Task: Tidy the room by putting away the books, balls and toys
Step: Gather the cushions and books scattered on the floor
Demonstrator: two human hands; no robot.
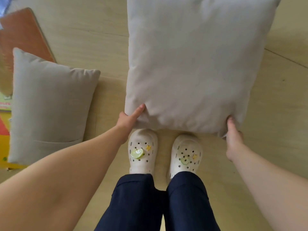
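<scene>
The large pillow (191, 64) is held at its near corners by the left hand (129, 119) and right hand (234, 140), fingers (140, 108) clamped on it; its length is extended away from both.

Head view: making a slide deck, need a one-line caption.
Left hand and right hand grip the near corners of a large pale grey fabric cushion, light wooden floor beneath.

Both hands on the big grey cushion (196, 64) here, left hand (129, 120) pinching its near left corner, right hand (234, 139) gripping the near right one, above two white clogs (143, 151) on the pale wood floor (275, 114), second grey cushion (50, 105) lying off left.
</scene>
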